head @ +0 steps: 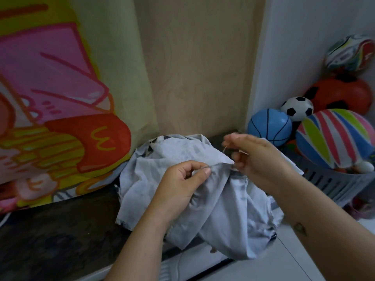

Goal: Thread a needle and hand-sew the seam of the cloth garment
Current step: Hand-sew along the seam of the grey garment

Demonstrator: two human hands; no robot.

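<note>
At the right hand's fingertips (233, 136), thumb and forefinger are pressed together on a fine thread (224, 149), which runs down from the pinch toward the cloth. The needle itself is too thin for me to make out. The other fingers of the right hand (257, 157) curl loosely above the fold.

The left hand (182, 183) faces it, thumb and forefinger clamped on the raised seam fold (221, 164), with the rest of the fingers tucked under the fabric. The two hands are near each other, with the ridge of cloth stretched between them.

The pale grey garment (223, 209) is bunched at the far right corner of the dark worktop (60, 230), and its lower part spills over the right edge.

This looks like a stitch being drawn through. To do it well, I would pull the thread in line with the seam, steadily and only until it lies snug, so the cloth does not pucker. The left pinch should sit close to the stitch and hold both layers flat and even. It is also worth watching that loose thread does not loop or knot.

A printed cloth (50, 98) hangs at the left. At the right, a basket (328, 183) holds toy balls (332, 136).
</note>
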